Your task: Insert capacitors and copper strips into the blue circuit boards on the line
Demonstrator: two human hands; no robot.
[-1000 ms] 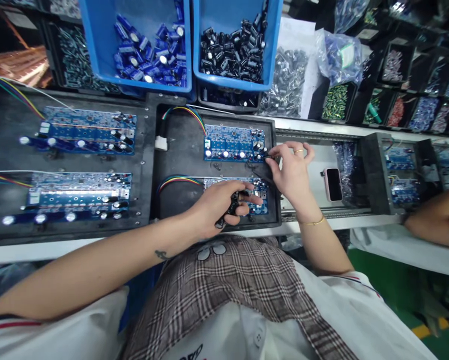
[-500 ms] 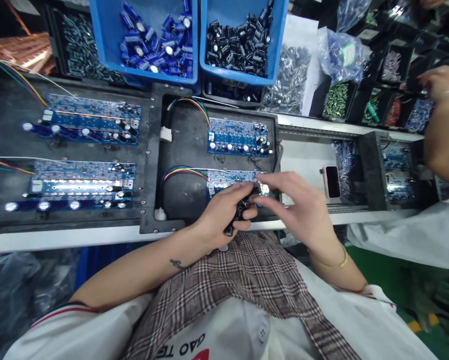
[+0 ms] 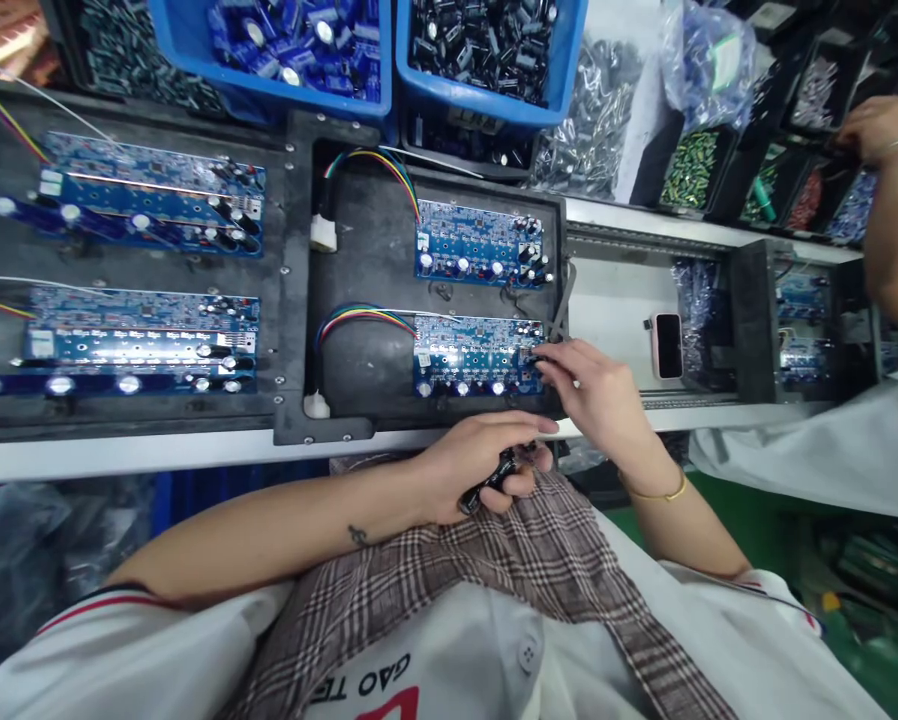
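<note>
Though half-hidden, left hand's (image 3: 465,462) apparent capacitors (image 3: 488,487).

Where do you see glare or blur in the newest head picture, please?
Head view: white glare streaks the lower-left circuit board and, less strongly, the circuit board beside the right hand; head view: the co-worker's hand, upper right, looks somewhat soft.

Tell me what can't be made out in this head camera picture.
Head view:
Left hand: its grip hides how many black cylinders it holds.
Right hand: covers anything pinched at the circuit board.
Left blue bin: top edge cuts off its far side.
Co-worker's hand: shadow obscures what it touches.
</note>
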